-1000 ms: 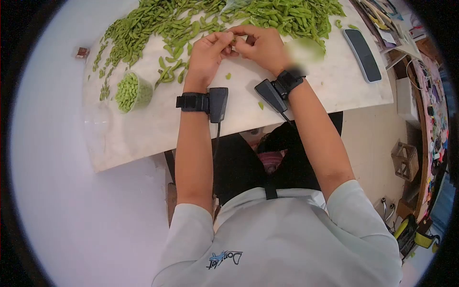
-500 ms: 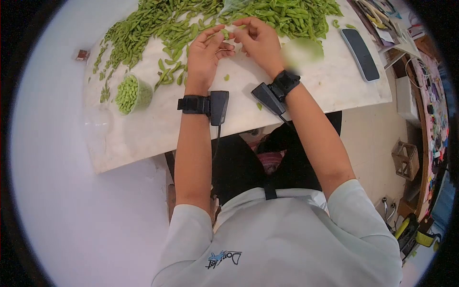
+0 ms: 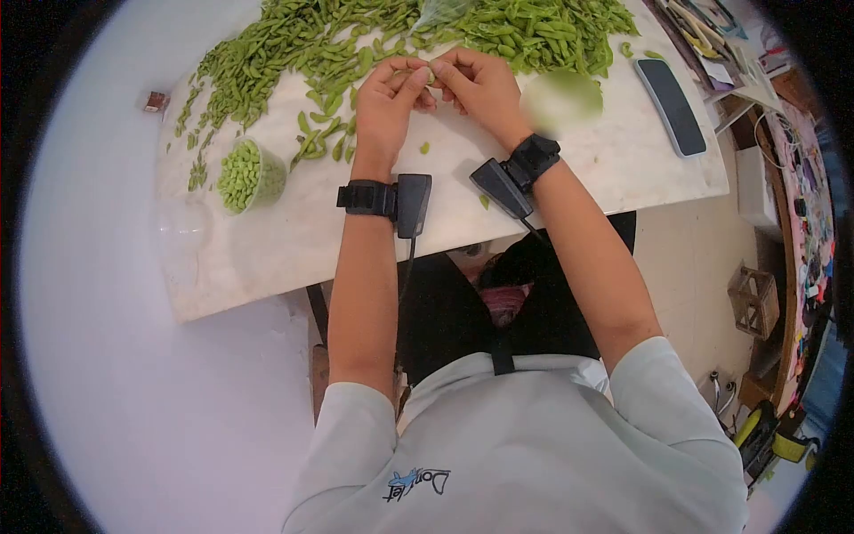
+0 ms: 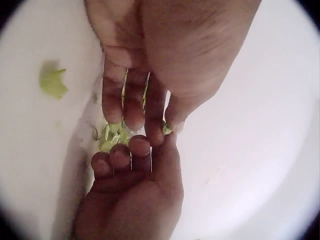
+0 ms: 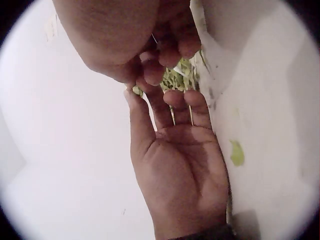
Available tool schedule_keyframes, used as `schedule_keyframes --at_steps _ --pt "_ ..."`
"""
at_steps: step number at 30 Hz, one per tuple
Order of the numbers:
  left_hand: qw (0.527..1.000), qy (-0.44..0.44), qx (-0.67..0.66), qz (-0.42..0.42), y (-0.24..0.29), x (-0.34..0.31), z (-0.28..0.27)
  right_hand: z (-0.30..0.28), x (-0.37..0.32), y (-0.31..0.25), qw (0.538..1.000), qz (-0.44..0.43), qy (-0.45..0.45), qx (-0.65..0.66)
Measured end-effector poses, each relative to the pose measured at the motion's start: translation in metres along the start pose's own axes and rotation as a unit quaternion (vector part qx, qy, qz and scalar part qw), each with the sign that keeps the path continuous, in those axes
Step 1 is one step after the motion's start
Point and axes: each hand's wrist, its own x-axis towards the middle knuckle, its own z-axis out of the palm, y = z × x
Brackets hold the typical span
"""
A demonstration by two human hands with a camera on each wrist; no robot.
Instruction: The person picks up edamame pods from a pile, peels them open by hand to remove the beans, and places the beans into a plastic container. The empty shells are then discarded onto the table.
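Both hands meet over the table's far middle, fingertip to fingertip. Between them is a small green edamame pod (image 3: 431, 78), mostly hidden by fingers. My left hand (image 3: 384, 111) pinches it between thumb and index finger, and my right hand (image 3: 485, 93) pinches it from the other side. In the left wrist view a green bit of the pod (image 4: 167, 128) pokes out at the thumb tips. The other fingers of both hands are loosely bent. Beyond the hands lie a heap of whole pods (image 3: 294, 40) and a second green heap (image 3: 543, 31) to the right.
A clear plastic cup (image 3: 274, 173) of shelled beans stands at the left on the white table (image 3: 267, 271). Several loose pods (image 3: 318, 138) lie near the left hand, and a green scrap (image 3: 424, 148) lies below the hands. A phone (image 3: 673, 107) rests near the right edge.
Half a second ago the hands were slightly apart, with green showing at the left fingertips. Now the right hand has come back and the fingertips meet around the pod.
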Motion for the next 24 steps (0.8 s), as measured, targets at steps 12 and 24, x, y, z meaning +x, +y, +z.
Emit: schedule_keyframes --at_steps 12,24 --pt "0.979 0.007 0.183 0.094 0.004 -0.009 0.002 -0.003 0.004 0.011 0.999 -0.002 -0.010 -0.036" --pt "0.939 0.019 0.281 0.197 0.009 -0.014 0.007 -0.007 0.005 0.011 0.993 0.089 -0.065 0.050"
